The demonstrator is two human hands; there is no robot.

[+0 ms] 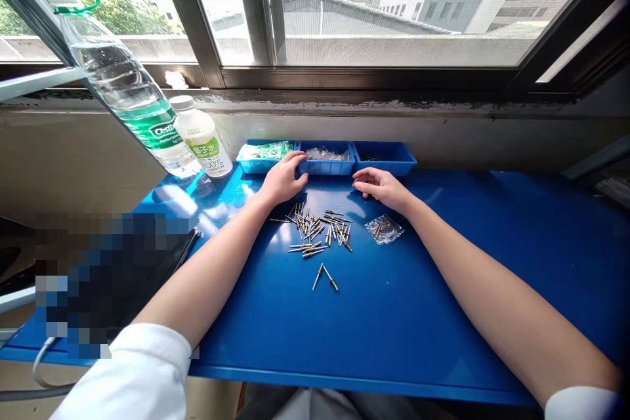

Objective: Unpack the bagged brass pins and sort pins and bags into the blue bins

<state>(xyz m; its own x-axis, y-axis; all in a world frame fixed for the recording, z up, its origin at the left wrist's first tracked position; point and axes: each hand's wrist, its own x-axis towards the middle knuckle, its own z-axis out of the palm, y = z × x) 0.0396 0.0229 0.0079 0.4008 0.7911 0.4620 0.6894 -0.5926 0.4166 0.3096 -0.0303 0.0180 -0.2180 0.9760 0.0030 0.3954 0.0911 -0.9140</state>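
My left hand (pixel 285 178) is at the front of the blue bins, its fingers apart and reaching the rim between the left bin (pixel 258 167) and the middle bin (pixel 325 167). Nothing shows in its grasp. In front of the right bin (pixel 388 167) is my right hand (pixel 378 185), fingers curved with a gap at the thumb and no object visible. Several rivets (pixel 310 226) lie in a loose pile between my forearms, with two more rivets (pixel 325 277) nearer the front edge. A small clear bag (pixel 384 229) with copper-coloured pieces lies below my right hand.
A large water bottle (pixel 123 85) and a white bottle (pixel 203 141) stand at the back left of the blue table (pixel 344 335). A dark, partly pixelated object (pixel 128 269) lies beside my left forearm. The window wall runs behind the bins.
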